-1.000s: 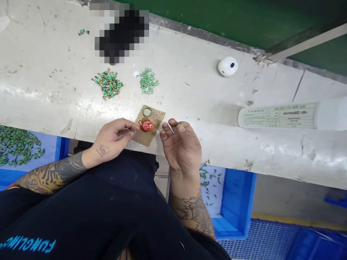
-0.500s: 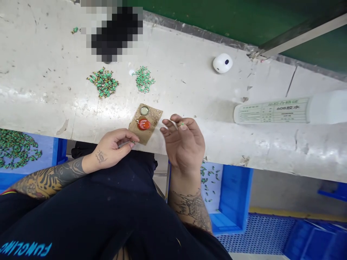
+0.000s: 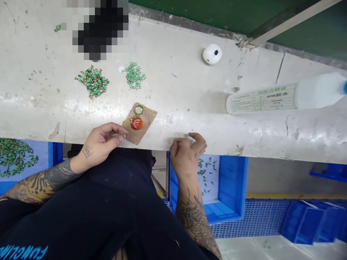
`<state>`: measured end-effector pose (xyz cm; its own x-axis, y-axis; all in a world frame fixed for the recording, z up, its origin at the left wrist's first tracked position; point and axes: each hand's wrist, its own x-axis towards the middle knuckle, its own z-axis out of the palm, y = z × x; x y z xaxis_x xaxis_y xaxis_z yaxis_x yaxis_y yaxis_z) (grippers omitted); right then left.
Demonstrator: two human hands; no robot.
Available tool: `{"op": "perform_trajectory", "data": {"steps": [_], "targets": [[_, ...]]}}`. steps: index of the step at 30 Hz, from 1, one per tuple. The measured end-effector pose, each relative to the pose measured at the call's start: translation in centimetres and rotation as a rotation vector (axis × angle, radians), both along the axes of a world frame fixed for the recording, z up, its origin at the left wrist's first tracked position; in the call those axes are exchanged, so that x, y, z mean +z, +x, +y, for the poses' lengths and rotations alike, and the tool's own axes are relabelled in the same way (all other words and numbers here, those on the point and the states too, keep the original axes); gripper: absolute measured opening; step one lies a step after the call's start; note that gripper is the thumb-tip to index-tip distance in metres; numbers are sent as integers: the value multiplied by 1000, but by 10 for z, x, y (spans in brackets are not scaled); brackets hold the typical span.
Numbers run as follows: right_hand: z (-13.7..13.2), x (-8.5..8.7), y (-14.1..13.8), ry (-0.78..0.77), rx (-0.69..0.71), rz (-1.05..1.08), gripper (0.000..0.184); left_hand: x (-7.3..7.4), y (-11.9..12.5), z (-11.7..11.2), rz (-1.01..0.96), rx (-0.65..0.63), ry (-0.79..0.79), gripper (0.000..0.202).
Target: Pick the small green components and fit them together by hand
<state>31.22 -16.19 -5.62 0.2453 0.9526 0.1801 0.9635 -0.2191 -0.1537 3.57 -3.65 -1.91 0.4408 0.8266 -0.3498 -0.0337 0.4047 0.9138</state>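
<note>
Near the lower middle of the frame, the left hand (image 3: pixel 99 144) pinches a small green bead (image 3: pixel 122 135) beside a brown card (image 3: pixel 139 123), kept close at the worktop (image 3: pixel 189 83) edge for easy reach, while the right hand (image 3: pixel 187 155) rests half curled.

We log a white plastic glue bottle (image 3: pixel 320 91) labelled 608 lying on its side on the pale stone-like bench (image 3: pixel 189 72), near a white ball (image 3: pixel 212 54). Beyond stands a green panel (image 3: pixel 311 32); below, a blue plastic crate (image 3: pixel 233 184) sits on a blue perforated mat (image 3: pixel 252 220).
</note>
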Motion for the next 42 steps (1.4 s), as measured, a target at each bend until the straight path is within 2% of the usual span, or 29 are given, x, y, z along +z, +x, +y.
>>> {"op": "perform_trajectory", "data": {"steps": [3,5,8,10,13,15,21,25,29,33,38,42], "targets": [[-11,5,6,-8,5,4,6,4,0,-2,13,25,-1,8],[-8,7,12,45,3,61,4,10,0,-3,28,22,6,7],[17,7,11,156,17,324,7,18,0,-4,75,7,1,9],[41,9,0,194,69,517,8,21,-2,-4,102,11,2,10],[70,11,-24,167,156,732,6,22,-4,-6,91,56,16,9],[79,11,-39,130,151,815,4,21,-4,-7,90,97,41,8],[67,14,-62,180,32,970,5,18,-8,-5,99,161,120,8],[53,20,-71,141,-19,1075,7,19,-13,-8,115,173,117,7],[53,21,-76,135,-26,1123,9,17,-14,-5,96,183,124,7],[67,16,-76,161,11,1132,8,12,-11,9,47,234,165,6],[90,9,-73,216,120,919,2,6,-5,33,-5,310,194,7],[101,12,-72,280,169,699,6,5,-4,44,-1,324,219,7]]}}
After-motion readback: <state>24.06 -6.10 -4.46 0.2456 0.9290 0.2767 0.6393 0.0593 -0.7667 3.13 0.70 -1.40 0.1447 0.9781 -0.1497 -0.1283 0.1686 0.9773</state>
